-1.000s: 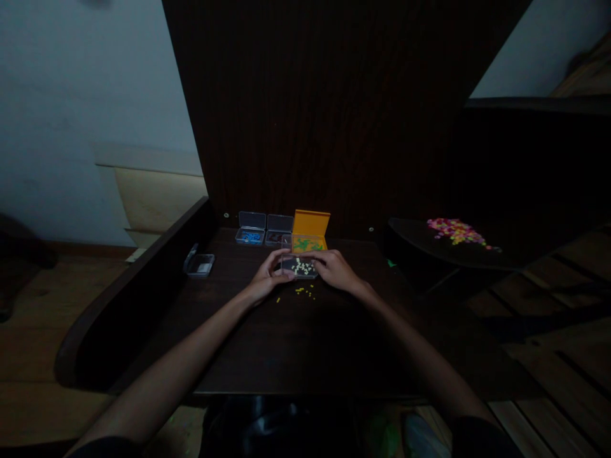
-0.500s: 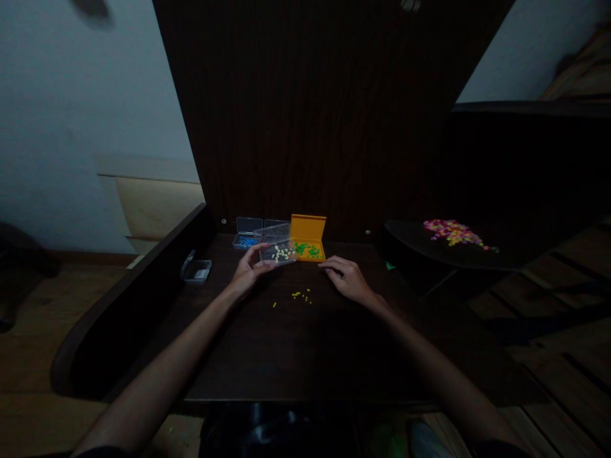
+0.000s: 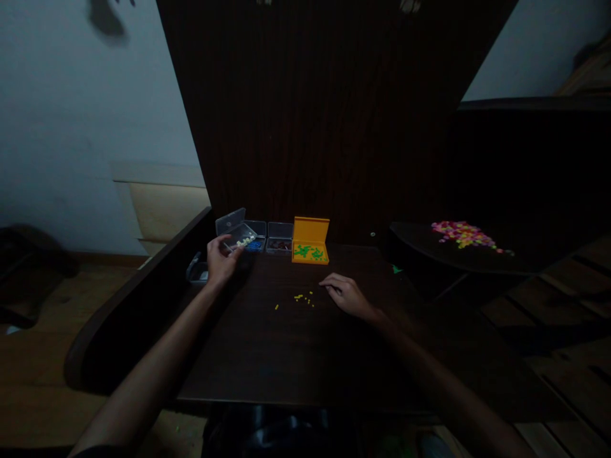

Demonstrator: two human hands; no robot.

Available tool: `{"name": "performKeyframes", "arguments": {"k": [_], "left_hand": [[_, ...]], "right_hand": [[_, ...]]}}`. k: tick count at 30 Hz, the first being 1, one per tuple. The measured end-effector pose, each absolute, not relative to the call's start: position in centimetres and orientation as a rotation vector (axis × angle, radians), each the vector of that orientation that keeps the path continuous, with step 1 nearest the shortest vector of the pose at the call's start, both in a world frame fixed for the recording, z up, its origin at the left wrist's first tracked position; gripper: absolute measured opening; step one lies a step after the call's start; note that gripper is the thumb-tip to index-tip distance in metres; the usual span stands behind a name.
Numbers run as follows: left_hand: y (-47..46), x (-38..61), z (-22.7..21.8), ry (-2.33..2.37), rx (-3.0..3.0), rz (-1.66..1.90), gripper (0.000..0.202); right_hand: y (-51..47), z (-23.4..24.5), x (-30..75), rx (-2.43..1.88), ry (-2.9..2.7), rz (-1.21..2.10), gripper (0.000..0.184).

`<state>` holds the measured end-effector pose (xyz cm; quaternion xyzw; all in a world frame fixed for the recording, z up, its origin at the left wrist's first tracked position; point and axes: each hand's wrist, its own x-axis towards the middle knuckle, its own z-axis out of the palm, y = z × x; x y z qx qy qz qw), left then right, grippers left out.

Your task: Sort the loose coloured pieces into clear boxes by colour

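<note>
My left hand (image 3: 218, 259) grips a small clear plastic box (image 3: 237, 230) with its lid up and pale yellow beads inside, held just above the dark table (image 3: 286, 343) at the back left. It hovers beside a clear box of blue beads (image 3: 256, 242). My right hand (image 3: 346, 294) rests on the table with its fingers loosely curled and nothing in them, just right of a few loose yellow beads (image 3: 303, 297).
Along the back stand a clear box with dark beads (image 3: 279, 243) and an open orange box with green beads (image 3: 310, 247). Another clear box (image 3: 198, 273) sits at the left edge. A heap of mixed coloured beads (image 3: 461, 233) lies on a dark surface to the right.
Both hands held the clear box at the table's middle. My right hand let go and dropped to the table; my left hand carried the box up and to the back left.
</note>
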<state>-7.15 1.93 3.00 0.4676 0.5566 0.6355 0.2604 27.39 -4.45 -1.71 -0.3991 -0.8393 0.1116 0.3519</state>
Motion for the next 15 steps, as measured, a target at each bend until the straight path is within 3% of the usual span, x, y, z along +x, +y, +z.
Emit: {"name": "performKeyframes", "arguments": {"k": [6,15], "left_hand": [[2.7,-8.2,3.1,1.999,1.154,1.669,0.039],[3.9,-8.0,1.9,2.135,1.301,1.604,0.044]], "right_hand": [[-4.4,-2.4,27.4,-0.989,-2.190,0.268,0.024],[-4.6,-2.5,27.3,-1.011,-2.194,0.277,0.025]]}}
